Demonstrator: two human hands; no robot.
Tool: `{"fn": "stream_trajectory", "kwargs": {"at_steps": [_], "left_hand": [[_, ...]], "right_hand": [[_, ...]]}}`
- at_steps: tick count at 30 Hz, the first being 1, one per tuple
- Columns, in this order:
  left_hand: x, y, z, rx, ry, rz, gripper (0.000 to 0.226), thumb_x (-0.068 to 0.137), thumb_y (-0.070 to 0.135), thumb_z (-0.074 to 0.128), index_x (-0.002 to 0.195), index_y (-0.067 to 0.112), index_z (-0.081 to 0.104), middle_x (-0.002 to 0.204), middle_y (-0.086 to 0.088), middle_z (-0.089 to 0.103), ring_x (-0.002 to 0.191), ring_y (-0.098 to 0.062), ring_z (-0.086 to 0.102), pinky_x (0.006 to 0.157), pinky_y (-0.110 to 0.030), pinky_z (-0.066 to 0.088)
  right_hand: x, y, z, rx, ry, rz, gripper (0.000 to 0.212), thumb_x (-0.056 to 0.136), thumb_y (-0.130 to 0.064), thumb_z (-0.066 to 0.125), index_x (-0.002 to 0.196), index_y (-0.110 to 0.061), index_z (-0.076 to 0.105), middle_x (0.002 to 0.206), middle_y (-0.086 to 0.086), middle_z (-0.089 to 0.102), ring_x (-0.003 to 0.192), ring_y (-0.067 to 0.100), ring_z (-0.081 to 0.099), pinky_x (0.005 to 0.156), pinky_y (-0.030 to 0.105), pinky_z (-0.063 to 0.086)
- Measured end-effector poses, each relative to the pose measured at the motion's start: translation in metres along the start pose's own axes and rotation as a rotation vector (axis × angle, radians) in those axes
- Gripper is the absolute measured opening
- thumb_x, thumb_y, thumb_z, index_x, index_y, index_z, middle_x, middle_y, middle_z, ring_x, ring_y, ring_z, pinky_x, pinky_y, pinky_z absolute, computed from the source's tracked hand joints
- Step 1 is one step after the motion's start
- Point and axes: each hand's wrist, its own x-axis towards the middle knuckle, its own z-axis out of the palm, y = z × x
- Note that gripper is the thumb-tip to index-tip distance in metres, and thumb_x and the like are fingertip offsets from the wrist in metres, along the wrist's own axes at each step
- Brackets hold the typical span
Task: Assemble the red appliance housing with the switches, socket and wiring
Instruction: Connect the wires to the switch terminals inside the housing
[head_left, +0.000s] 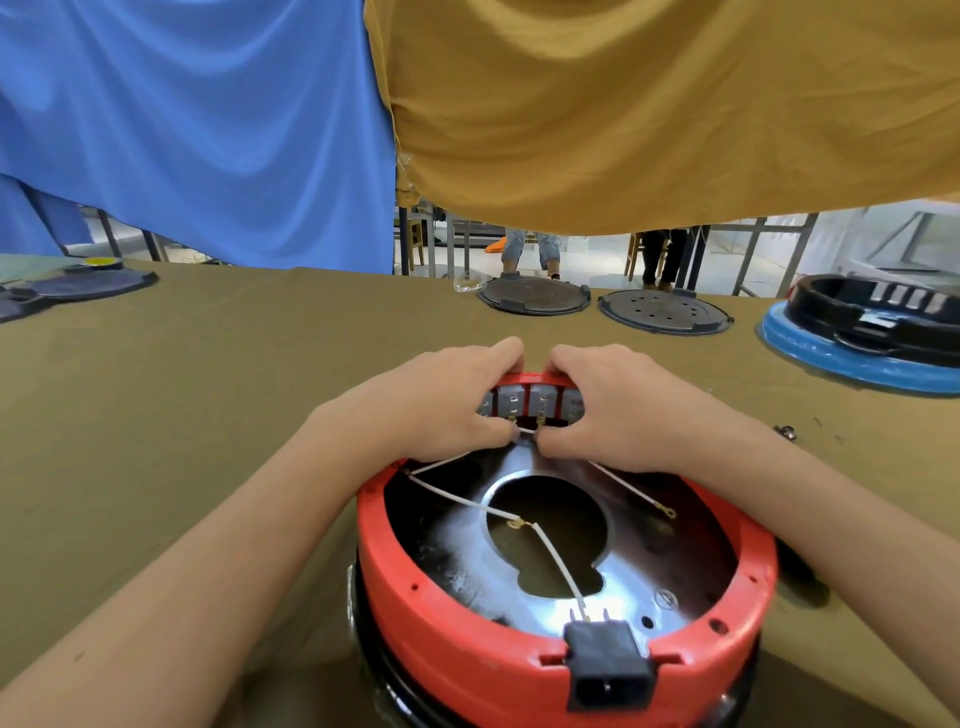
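The red appliance housing (452, 618) sits upside down in front of me, its shiny metal floor (530, 571) exposed. A black power socket (608, 670) is fitted in its near rim. A row of grey switches (535, 402) lines the far rim. My left hand (441, 400) and my right hand (618, 405) both grip that far rim, fingers over the outside. Their thumbs and fingertips pinch a short white wire (525, 430) just below the switch terminals. Other white wires (556, 558) with ring ends run loose across the inside.
Two dark round base plates (535, 296) (665, 310) lie at the table's far edge. A black housing on a blue part (872, 332) stands far right. More dark plates (78, 285) lie far left. Blue and yellow cloths hang behind; a seated person's legs show beyond.
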Motion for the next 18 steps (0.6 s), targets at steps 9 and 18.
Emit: {"fn": "stream_trajectory", "kwargs": {"at_steps": [9, 18], "left_hand": [[-0.002, 0.0, 0.001, -0.016, 0.022, -0.011, 0.039, 0.089, 0.039, 0.067, 0.113, 0.018, 0.044, 0.101, 0.001, 0.059, 0.089, -0.019, 0.056, 0.075, -0.035, 0.045], [-0.007, -0.004, 0.002, -0.164, 0.036, 0.062, 0.044, 0.089, 0.031, 0.067, 0.121, 0.04, 0.039, 0.115, 0.008, 0.045, 0.1, -0.015, 0.056, 0.09, -0.033, 0.047]], "right_hand": [[-0.001, -0.001, -0.001, -0.005, 0.001, -0.016, 0.033, 0.075, -0.045, 0.069, 0.093, -0.023, 0.052, 0.081, -0.007, 0.059, 0.067, 0.009, 0.056, 0.054, 0.026, 0.044], [0.002, 0.012, -0.024, 0.348, -0.098, 0.116, 0.028, 0.091, -0.04, 0.055, 0.116, -0.029, 0.061, 0.108, -0.012, 0.065, 0.094, 0.002, 0.061, 0.078, 0.024, 0.05]]}}
